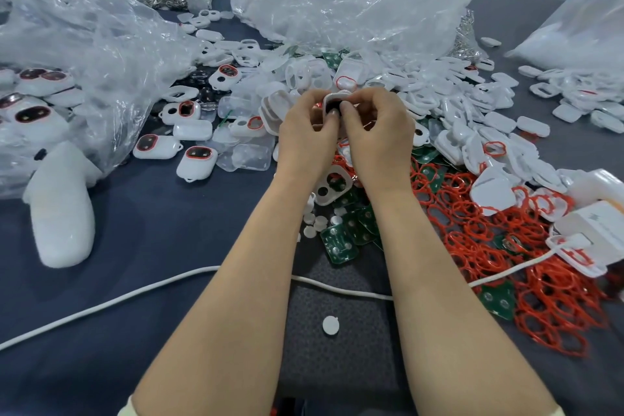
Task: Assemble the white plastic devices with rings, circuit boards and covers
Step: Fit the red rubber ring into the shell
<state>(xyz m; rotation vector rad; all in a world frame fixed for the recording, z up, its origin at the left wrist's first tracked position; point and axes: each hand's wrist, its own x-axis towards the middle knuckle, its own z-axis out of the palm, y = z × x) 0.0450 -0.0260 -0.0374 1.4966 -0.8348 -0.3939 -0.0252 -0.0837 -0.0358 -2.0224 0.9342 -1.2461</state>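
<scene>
Both hands meet at the middle of the table around one white plastic device [332,99] with a dark opening and a red edge. My left hand [305,135] grips its left side, and my right hand [376,135] grips its right side with fingers curled over the top. Red rings [506,240] lie in a big heap at the right. Green circuit boards [337,241] sit below my wrists beside small white round buttons [315,221]. Loose white covers [456,101] are piled behind and to the right. Finished devices [197,162] with red-rimmed windows lie at the left.
Large clear plastic bags [84,54] crowd the left and back [354,0], another at the far right [580,20]. A white cable [135,294] crosses the blue table in front. A white foam-like lump [60,213] lies at the left. One white disc [330,325] lies alone between my forearms.
</scene>
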